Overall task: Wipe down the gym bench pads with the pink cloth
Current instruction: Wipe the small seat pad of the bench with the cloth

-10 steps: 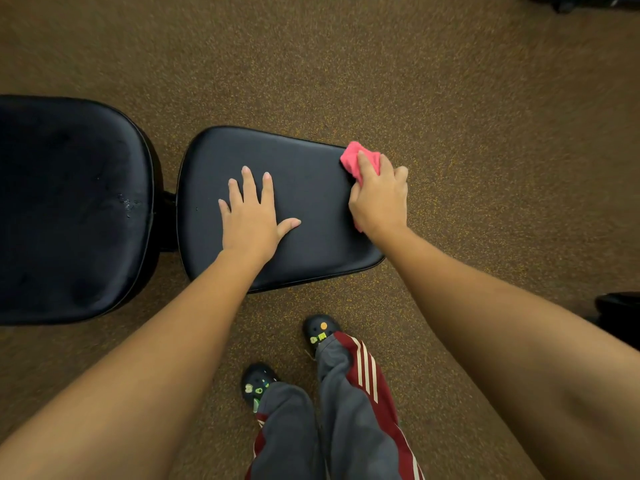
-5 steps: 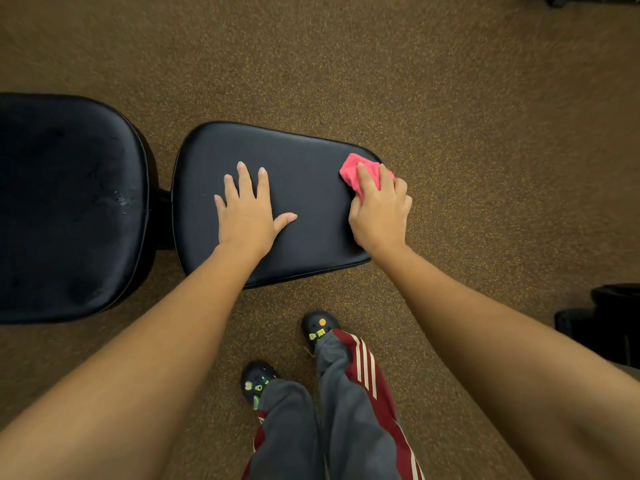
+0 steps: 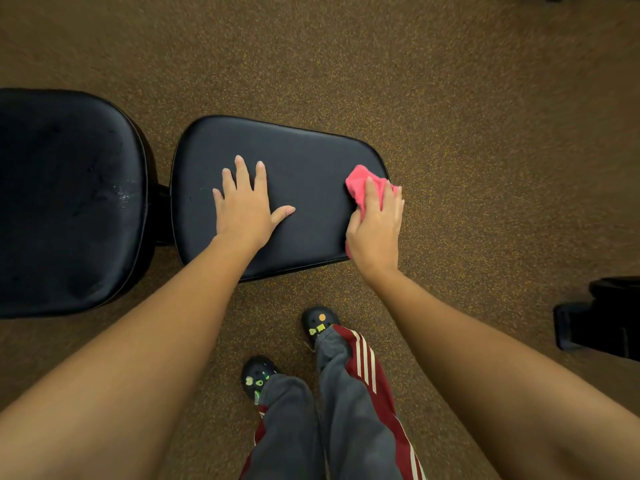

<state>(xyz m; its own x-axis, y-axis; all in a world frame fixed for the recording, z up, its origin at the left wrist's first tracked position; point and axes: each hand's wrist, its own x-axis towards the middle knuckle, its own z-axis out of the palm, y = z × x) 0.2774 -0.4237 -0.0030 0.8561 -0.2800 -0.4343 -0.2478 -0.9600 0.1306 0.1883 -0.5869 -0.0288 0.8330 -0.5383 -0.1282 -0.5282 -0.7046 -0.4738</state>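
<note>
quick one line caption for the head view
Right hand holds a pink cloth on the end of the smaller bench pad; left hand flat on it.

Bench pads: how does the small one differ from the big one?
The small pad tapers rightward; the big pad is broader. The small pad bears the left hand and the right hand holding the cloth; the big pad is untouched, with pale specks. Both are black.

The person's arms are bare right down to the left hand [image 3: 247,206] and right hand [image 3: 375,230]. They wear loose grey trousers [image 3: 294,427] with a dark red side panel carrying three pale stripes [image 3: 363,362], and black clogs [image 3: 256,375] dotted with orange, yellow and green charms.
</note>
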